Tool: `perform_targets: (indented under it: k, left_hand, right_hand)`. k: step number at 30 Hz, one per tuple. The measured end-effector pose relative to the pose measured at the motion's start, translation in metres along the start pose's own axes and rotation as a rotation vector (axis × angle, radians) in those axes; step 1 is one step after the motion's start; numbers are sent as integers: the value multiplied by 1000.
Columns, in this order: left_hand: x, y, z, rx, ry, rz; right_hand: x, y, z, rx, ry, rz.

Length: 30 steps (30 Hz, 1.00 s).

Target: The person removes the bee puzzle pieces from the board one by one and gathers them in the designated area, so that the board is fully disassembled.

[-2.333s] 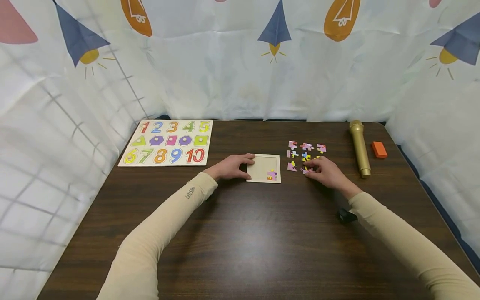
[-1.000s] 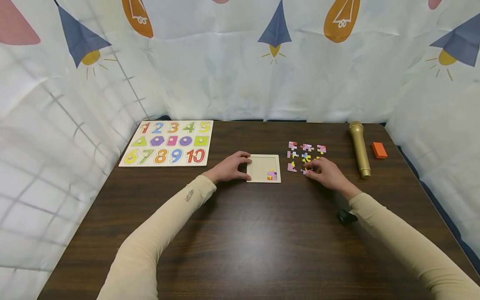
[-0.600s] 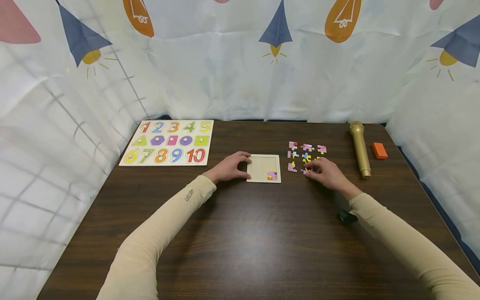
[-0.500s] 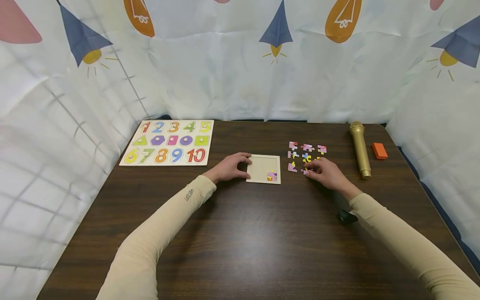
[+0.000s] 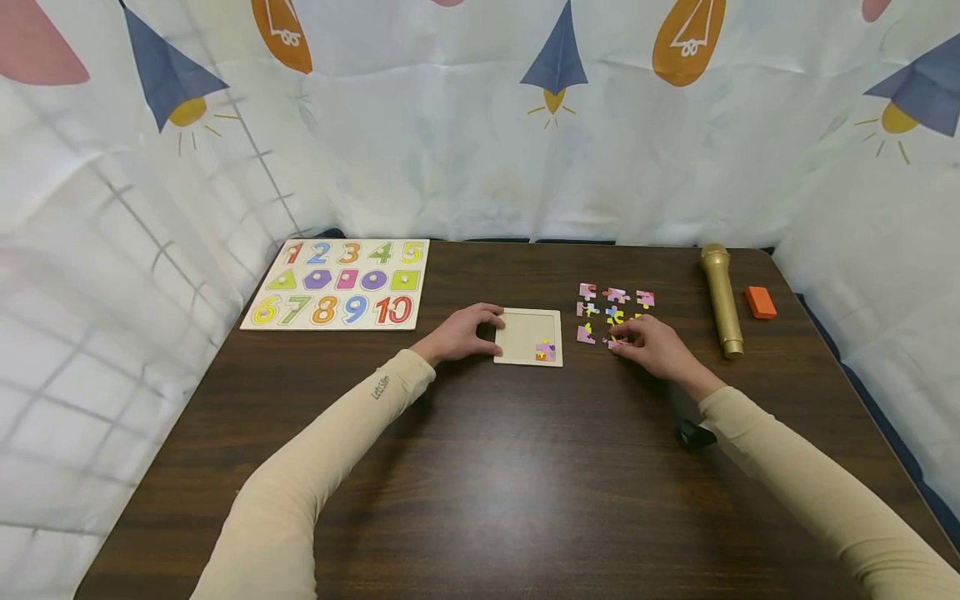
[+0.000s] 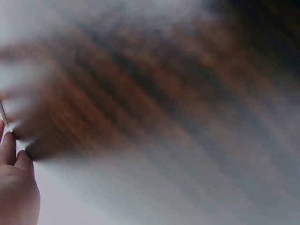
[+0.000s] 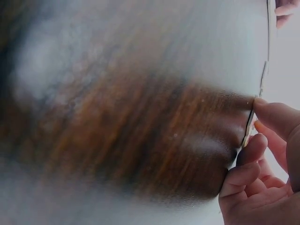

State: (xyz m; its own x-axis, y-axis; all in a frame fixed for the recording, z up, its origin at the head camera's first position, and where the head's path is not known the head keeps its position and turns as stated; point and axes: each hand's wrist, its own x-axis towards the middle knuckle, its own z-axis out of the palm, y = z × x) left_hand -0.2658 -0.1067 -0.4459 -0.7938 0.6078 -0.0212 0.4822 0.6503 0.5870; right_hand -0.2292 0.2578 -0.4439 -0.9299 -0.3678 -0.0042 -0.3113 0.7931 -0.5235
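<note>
In the head view, my left hand [image 5: 461, 335] holds the left side of a small square wooden puzzle tray [image 5: 517, 335], thumb at the near corner and fingers at the far one. One pink jigsaw piece [image 5: 546, 351] lies in the tray's near right corner. To the right, my right hand [image 5: 657, 347] pinches a pink and yellow puzzle piece [image 5: 617, 342] at the near side of a loose group of pieces [image 5: 587, 291]. Its fingers hide part of that group. In the right wrist view, the thumb [image 7: 276, 115] and fingers meet a thin piece edge at table level.
A number and shape board [image 5: 336, 285] lies at the back left of the dark wooden table [image 5: 480, 483]. At the right are a gold microphone [image 5: 722, 300] and an orange block [image 5: 761, 302]. A patterned white curtain [image 5: 450, 167] encloses the back and sides.
The left hand's fingers have shifted slightly along the tray's edge since the earliest frame. The right hand stays at the same piece, and the pieces keep their places.
</note>
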Motion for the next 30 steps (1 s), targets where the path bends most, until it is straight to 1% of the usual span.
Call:
perform_targets:
  k: [5, 13, 21, 25, 30]
  left_hand:
    - [1, 0, 0, 4, 4, 2]
    - [0, -1, 0, 12, 7, 9]
    - [0, 0, 0, 8, 11, 12]
    - [0, 0, 0, 11, 7, 8]
    - [0, 0, 0, 10, 1, -6]
  right_hand:
    - [1, 2, 0, -3, -3, 7]
    - [2, 4, 1, -4, -3, -10]
    - [3, 2, 0, -1, -2, 4]
    - [5, -3, -1, -7, 19, -5]
    - [11, -20, 2, -2, 23, -24]
